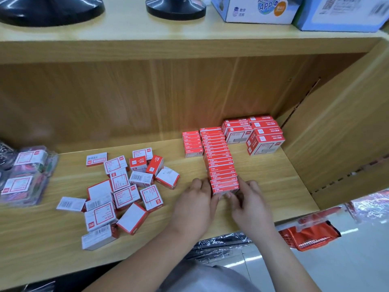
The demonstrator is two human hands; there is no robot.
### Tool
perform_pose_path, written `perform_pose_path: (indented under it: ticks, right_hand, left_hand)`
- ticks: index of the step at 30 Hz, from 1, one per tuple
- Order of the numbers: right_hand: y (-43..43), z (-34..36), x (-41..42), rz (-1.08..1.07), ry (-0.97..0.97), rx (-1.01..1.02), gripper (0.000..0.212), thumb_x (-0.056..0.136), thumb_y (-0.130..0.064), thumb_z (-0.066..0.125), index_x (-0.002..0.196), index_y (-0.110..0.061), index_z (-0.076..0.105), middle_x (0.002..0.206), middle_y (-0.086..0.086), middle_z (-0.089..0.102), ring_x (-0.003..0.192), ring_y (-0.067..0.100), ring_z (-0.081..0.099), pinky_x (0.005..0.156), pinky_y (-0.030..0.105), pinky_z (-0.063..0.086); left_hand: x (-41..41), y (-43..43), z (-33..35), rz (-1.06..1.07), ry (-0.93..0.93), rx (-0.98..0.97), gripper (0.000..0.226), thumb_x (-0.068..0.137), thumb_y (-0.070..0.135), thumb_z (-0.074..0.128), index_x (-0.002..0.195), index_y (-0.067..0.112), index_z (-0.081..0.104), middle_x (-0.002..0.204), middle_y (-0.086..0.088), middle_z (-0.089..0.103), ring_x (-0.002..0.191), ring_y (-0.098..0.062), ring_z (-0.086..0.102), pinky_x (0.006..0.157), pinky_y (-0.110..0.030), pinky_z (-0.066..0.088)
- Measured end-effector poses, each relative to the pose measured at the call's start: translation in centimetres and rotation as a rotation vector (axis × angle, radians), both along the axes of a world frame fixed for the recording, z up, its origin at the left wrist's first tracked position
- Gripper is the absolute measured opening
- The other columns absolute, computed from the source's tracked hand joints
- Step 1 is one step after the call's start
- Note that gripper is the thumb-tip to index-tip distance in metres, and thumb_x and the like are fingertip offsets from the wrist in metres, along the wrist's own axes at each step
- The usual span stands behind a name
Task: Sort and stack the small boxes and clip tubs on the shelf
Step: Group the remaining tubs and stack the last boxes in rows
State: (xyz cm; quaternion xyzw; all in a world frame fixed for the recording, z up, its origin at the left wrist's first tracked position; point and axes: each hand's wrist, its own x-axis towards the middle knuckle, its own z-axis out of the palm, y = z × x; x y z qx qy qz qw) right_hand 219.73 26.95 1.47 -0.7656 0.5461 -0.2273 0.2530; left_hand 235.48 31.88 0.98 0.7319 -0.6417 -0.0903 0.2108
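Squaring front of long red box row [221,161] on shelf [273,186]. Left hand [194,199] & right hand [250,199] pinch nearest box [225,187] btwn curled fingers. Next, prob: fetch from loose white boxes [117,192], left; needs one hand freed.

Both bare forearms reached forward, converging. The left hand [194,200] and right hand [250,202] lay palm-down, close together. Their fingers curled inward toward each other.

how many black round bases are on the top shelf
2. One black base sits at the top shelf's left, the other near its middle. Both are cropped; more may lie outside the frame.
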Motion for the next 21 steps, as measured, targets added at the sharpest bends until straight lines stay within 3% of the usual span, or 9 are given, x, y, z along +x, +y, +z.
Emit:
perform_pose_path:
  ticks: [3,6,8,11,14,16,18,21]
  right_hand:
    - [-0.4,0.5,-0.2,0.010,0.024,0.080,0.029,0.092,-0.023,0.063,0.117,-0.037,0.056,0.090,-0.014,0.042,0.073,-0.001,0.050,0.060,0.025,0.037]
    - [-0.3,0.9,-0.2,-0.008,0.019,0.131,0.031,0.092,-0.021,0.064,0.118,-0.034,0.057,0.093,-0.012,0.042,0.079,0.006,0.053,0.074,0.035,0.048]
    - [0.1,1.2,0.0,-0.029,-0.009,0.143,0.037,0.089,-0.018,0.067,0.123,-0.030,0.057,0.095,-0.009,0.044,0.087,0.012,0.056,0.083,0.037,0.050]
    - [1.4,1.7,-0.5,-0.164,-0.050,0.142,0.052,0.087,-0.012,0.071,0.135,-0.016,0.052,0.109,-0.003,0.046,0.101,0.024,0.059,0.089,0.027,0.041]
    - [4.4,3.7,0.4,-0.288,-0.118,-0.076,0.052,0.088,-0.016,0.070,0.138,-0.016,0.054,0.108,-0.004,0.050,0.081,0.021,0.062,0.079,0.031,0.047]
    - [6.1,4.9,3.7,-0.151,-0.205,-0.128,0.034,0.089,-0.017,0.070,0.122,-0.024,0.066,0.098,-0.011,0.055,0.075,0.011,0.060,0.071,0.031,0.049]
    - [6.9,4.9,8.0,0.066,-0.240,-0.064,0.024,0.087,-0.023,0.069,0.109,-0.031,0.070,0.097,-0.018,0.059,0.084,0.008,0.062,0.072,0.028,0.052]
    - [7.7,3.8,13.2,0.270,-0.121,-0.008,0.039,0.081,-0.037,0.065,0.119,-0.035,0.065,0.115,-0.020,0.058,0.109,0.004,0.057,0.090,0.031,0.053]
  left_hand:
    - [-0.4,-0.1,-0.5,-0.006,-0.112,-0.021,0.048,0.097,0.053,0.038,0.112,0.017,0.065,0.089,0.000,0.060,0.066,-0.021,0.065,0.045,-0.031,0.046]
    - [-1.0,-0.2,-0.8,-0.005,-0.139,-0.001,0.052,0.097,0.052,0.034,0.111,0.013,0.066,0.089,-0.002,0.059,0.068,-0.021,0.065,0.046,-0.031,0.048]
    - [-0.8,-0.1,-0.2,-0.008,-0.064,0.055,0.050,0.099,0.051,0.037,0.123,0.014,0.060,0.101,-0.004,0.059,0.083,-0.025,0.066,0.060,-0.037,0.053]
    - [0.8,1.3,1.7,-0.093,0.182,0.088,0.042,0.098,0.043,0.053,0.133,0.021,0.052,0.108,-0.002,0.054,0.097,-0.025,0.061,0.075,-0.037,0.049]
    - [3.7,4.4,4.2,-0.143,0.353,-0.039,0.027,0.096,0.035,0.057,0.118,0.019,0.060,0.096,0.001,0.054,0.085,-0.020,0.060,0.074,-0.038,0.051]
    - [6.3,6.8,5.4,-0.096,0.415,-0.136,0.018,0.094,0.032,0.059,0.106,0.020,0.065,0.091,0.004,0.057,0.078,-0.015,0.059,0.071,-0.037,0.052]
    - [9.1,9.4,5.8,-0.048,0.407,-0.178,0.013,0.094,0.029,0.061,0.103,0.024,0.068,0.089,0.010,0.059,0.080,-0.010,0.060,0.072,-0.036,0.053]
    - [14.0,13.8,5.7,0.073,0.284,-0.242,0.019,0.090,0.036,0.066,0.109,0.033,0.069,0.097,0.017,0.059,0.089,-0.008,0.063,0.074,-0.033,0.056]
